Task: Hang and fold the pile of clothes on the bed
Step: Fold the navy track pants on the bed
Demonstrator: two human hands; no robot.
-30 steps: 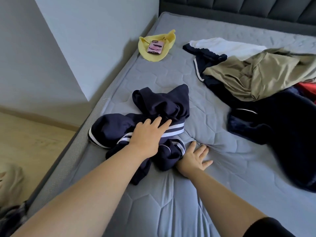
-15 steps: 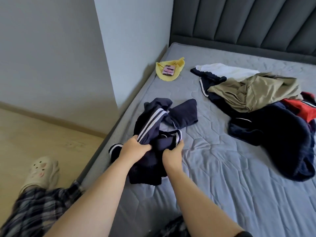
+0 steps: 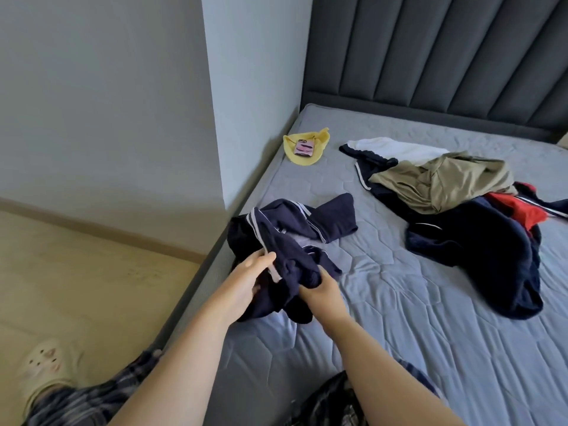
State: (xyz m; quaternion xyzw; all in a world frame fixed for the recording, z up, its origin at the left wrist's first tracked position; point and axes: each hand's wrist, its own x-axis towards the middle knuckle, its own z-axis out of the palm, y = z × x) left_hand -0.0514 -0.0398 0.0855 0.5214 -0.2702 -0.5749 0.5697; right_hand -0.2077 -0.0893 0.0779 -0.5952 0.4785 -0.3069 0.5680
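The scene is viewed through one head-worn wide-angle camera, aimed forward and down from close beside the grey quilted bed [image 3: 415, 318] toward the dark grey padded headboard [image 3: 430, 56].

- A plain pale grey wall [image 3: 107, 103] fills the left side; a jutting corner [image 3: 255, 72] meets the bed.
- A light wooden floor [image 3: 76, 287] lies below, edged by a matching skirting board [image 3: 92, 227].
- The bed [image 3: 399, 333] has a grey mattress quilted in hexagons.
- A dark grey padded headboard [image 3: 430, 56] with vertical channels stands behind.
- The light is soft and even.
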